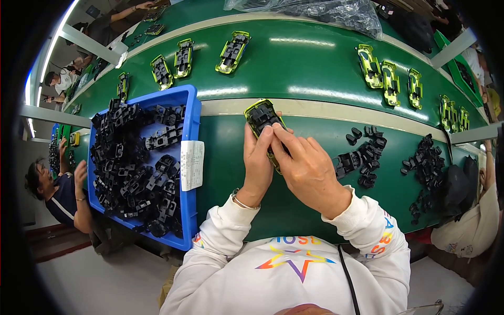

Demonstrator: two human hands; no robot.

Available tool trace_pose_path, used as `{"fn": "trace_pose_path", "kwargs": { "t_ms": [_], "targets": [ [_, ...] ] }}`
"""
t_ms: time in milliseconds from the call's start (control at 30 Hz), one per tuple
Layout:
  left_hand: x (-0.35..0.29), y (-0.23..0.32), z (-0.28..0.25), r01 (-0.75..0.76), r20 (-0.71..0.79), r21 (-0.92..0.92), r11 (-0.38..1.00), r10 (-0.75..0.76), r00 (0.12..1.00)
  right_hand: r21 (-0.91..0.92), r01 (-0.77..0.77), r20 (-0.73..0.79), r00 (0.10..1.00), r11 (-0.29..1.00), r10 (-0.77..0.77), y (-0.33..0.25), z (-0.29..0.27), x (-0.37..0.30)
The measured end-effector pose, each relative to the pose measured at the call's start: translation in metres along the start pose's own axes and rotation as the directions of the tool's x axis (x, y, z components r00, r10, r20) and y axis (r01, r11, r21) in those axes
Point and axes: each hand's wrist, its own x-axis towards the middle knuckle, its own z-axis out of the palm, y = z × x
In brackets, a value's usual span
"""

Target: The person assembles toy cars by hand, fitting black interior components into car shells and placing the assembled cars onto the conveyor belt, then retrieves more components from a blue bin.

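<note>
1. Yellow-green, glossy and probably hard plastic, the car body is held above the near part of the green counter, just right of the blue bin, with its black insert facing up.

2. Both grips are closed around it: the left hand cups its left side, and the right hand takes the right side and near end. The thumbs meet over the upper face; the fingertips underneath are hidden.

3. It should be light enough for one hand, judging by its size against the palms and its thin rim, and stiff enough to bear firm thumb pressure.

4. The shiny rim may slide under dry fingers; the ridged black face looks likely to give better purchase.

5. Best hold: along the two long sides, fingers supporting below, thumbs on the broad middle of the insert. Narrow edges at the ends could flex or snap if pinched hard.

6. Small black parts lie loose on the counter to the right, and a heap of black pieces fills much of the bin; these look light, rigid and apt to snag on one another.
</note>
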Motion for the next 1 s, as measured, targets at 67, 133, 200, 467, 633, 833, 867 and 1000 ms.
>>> {"fn": "trace_pose_path", "kwargs": {
  "t_ms": [67, 133, 200, 467, 633, 833, 867, 1000],
  "targets": [
    [0.002, 0.003, 0.002, 0.01, -0.011, -0.023, 1.0, -0.01, 1.0, 0.005, -0.021, -0.011, 1.0, 1.0, 0.022, 0.0, -0.002, 0.001],
    [0.003, 0.007, -0.002, 0.011, -0.041, -0.04, 0.999, -0.013, 0.999, 0.1, -0.075, -0.011, 0.997, 0.992, 0.077, -0.003, -0.008, 0.007],
    [0.005, 0.009, -0.005, 0.02, -0.011, -0.116, 0.993, -0.021, 1.0, 0.175, -0.097, 0.013, 0.995, 0.98, 0.097, 0.004, -0.016, 0.009],
    [-0.002, 0.006, 0.002, 0.019, 0.088, 0.051, 0.999, -0.024, 0.996, 0.74, -0.468, 0.107, 0.791, 0.482, 0.602, 0.032, -0.003, 0.024],
    [-0.003, 0.001, -0.001, -0.035, 0.157, 0.12, 0.992, 0.016, 0.987, 0.816, -0.577, 0.454, 0.672, 0.029, 0.585, 0.033, 0.001, 0.035],
    [-0.007, -0.006, 0.002, -0.057, 0.159, 0.17, 0.984, 0.03, 0.987, 0.785, -0.593, 0.579, 0.596, -0.181, 0.556, 0.035, 0.001, 0.038],
    [-0.009, -0.006, 0.004, -0.059, 0.157, 0.173, 0.983, 0.032, 0.987, 0.769, -0.593, 0.614, 0.583, -0.238, 0.532, 0.036, -0.001, 0.039],
    [-0.011, -0.008, 0.001, -0.061, 0.169, 0.19, 0.98, 0.028, 0.985, 0.754, -0.596, 0.636, 0.557, -0.275, 0.534, 0.037, -0.005, 0.043]
  ]
}}
